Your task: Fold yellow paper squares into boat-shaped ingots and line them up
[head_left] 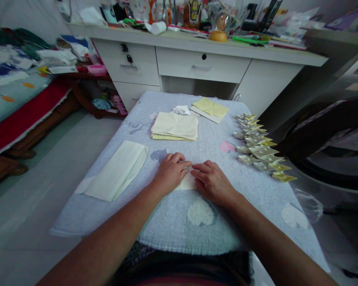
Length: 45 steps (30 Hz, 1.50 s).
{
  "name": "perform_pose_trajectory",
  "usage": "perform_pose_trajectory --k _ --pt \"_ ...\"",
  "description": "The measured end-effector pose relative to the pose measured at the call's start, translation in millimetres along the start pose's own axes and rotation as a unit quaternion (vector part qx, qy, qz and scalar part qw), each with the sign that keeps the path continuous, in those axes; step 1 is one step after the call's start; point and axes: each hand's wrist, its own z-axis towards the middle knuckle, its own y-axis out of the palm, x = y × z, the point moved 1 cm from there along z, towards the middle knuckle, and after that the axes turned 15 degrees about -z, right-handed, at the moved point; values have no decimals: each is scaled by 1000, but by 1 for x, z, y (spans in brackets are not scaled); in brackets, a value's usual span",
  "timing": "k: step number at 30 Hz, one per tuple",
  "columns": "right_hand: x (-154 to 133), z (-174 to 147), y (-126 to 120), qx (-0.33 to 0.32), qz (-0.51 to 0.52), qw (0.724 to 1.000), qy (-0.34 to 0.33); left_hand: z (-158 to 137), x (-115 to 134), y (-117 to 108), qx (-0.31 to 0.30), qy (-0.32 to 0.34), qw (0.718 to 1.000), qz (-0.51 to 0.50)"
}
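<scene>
A small cream sheet of paper (pixel 186 183) lies on the cloth-covered table, partly hidden by both hands. My left hand (pixel 170 171) bends over its left side, with thumb and fingertips closed at the paper's upper edge. From the right, my right hand (pixel 212 180) presses its fingers together on the paper, the fingertips close to those of the left. Farther up is a stack of creased cream and yellow paper (pixel 175 124). Left of my hands lies a long folded pale paper (pixel 118 170). Several folded paper boats (pixel 260 151) stand in rows at the right.
A yellow sheet on a white one (pixel 210 107) and a crumpled white tissue (pixel 181 110) lie at the table's far side. Beyond stands a white desk (pixel 203 65) crowded with bottles and odds and ends. A bed (pixel 24 91) is at left, a washing machine (pixel 345 147) at right.
</scene>
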Motion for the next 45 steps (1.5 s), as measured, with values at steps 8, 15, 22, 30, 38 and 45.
perform_pose_trajectory --k 8,15,22,30,38,45 --pt "3 -22 -19 -33 5 999 2 -1 -1 2 3 0 1000 10" --pt "4 -48 -23 -31 14 999 8 -1 -2 3 2 -1 1000 2" --pt "18 -29 -44 -72 44 996 -16 0 -1 1 -8 -5 1000 -19" --pt "20 22 -13 -6 45 999 7 -1 3 -2 0 -10 1000 -29" --pt "20 15 16 39 52 998 20 -7 4 -9 -4 -24 999 -37" --pt "20 13 14 44 62 997 11 -9 1 -12 -24 -15 998 -48"
